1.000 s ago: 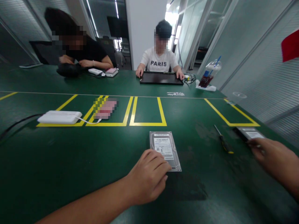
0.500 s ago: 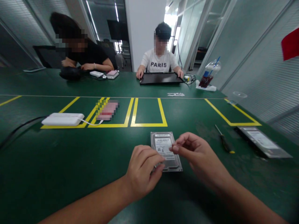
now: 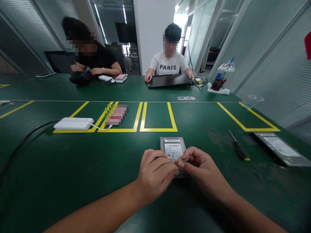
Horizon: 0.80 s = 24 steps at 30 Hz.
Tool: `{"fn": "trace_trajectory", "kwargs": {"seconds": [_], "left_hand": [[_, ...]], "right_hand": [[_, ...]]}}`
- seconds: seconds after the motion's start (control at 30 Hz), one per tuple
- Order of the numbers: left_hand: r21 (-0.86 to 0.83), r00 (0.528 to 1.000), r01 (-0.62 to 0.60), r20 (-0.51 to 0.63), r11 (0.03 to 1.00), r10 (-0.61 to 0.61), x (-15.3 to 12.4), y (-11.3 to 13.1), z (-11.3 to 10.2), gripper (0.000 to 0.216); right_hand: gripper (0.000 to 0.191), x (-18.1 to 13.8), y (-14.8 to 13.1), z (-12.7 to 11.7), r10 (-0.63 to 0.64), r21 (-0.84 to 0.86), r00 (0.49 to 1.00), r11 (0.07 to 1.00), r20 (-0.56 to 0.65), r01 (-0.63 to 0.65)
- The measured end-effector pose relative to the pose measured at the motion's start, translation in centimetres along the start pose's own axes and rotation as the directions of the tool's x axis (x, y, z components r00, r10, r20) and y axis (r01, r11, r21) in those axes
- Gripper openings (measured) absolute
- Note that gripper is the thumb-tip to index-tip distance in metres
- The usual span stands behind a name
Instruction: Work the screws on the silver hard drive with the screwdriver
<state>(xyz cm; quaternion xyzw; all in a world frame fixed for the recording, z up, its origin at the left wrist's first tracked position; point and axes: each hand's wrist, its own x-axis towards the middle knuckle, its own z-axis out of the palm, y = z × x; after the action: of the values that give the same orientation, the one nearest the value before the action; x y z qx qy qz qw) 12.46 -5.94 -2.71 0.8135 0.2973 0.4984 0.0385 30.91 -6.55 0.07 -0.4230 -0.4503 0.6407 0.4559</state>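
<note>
A silver hard drive (image 3: 172,145) with a white label lies flat on the green table, its near half mostly covered by my hands. Over its left side is my left hand (image 3: 155,173), fingers bent and drawn together. From the right, my right hand (image 3: 198,165) pinches thumb against forefinger above the drive. The fingertips of both hands meet there, around something tiny that I cannot make out.
To the right lie a screwdriver (image 3: 239,149) and another drive-like unit (image 3: 282,147). A white power strip (image 3: 73,123) and a pink phone (image 3: 118,115) sit at left. Two people sit opposite; one holds a black panel (image 3: 171,81). A drink cup (image 3: 221,77) stands far right.
Both hands have come together, the right one moving down toward the left until the fingertips meet over the drive. Across the table, the person's black panel has tilted. The view has shifted slightly.
</note>
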Motion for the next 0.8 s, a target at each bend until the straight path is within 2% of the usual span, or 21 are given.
{"fn": "trace_trajectory", "kwargs": {"seconds": [0.17,0.4,0.63,0.73,0.8], "left_hand": [[0.007,0.999,-0.002,-0.046,1.000,0.002,0.1,0.1,0.0,0.009],[0.177,0.980,-0.197,-0.001,0.964,0.200,0.6,0.2,-1.1,0.016],[0.319,0.959,-0.283,0.064,0.905,0.277,1.1,0.6,-1.5,0.015],[0.338,0.952,-0.305,0.108,0.890,0.286,1.2,0.6,-1.5,0.011],[0.328,0.960,-0.275,0.136,0.904,0.243,1.2,0.7,-1.4,0.008]], "right_hand": [[0.027,-0.6,0.0,-0.2,-0.011,-0.050,1.000,0.999,-0.004,0.011],[0.026,-0.8,-0.1,-0.5,-0.012,-0.099,1.000,0.995,0.024,0.015],[0.024,-0.5,0.1,-0.8,-0.049,-0.142,0.998,0.988,0.026,0.052],[0.020,-0.6,-0.1,-1.0,-0.101,-0.253,0.994,0.961,0.041,0.109],[0.010,-0.5,-0.1,-1.5,-0.199,-0.459,0.974,0.859,0.105,0.225]]}}
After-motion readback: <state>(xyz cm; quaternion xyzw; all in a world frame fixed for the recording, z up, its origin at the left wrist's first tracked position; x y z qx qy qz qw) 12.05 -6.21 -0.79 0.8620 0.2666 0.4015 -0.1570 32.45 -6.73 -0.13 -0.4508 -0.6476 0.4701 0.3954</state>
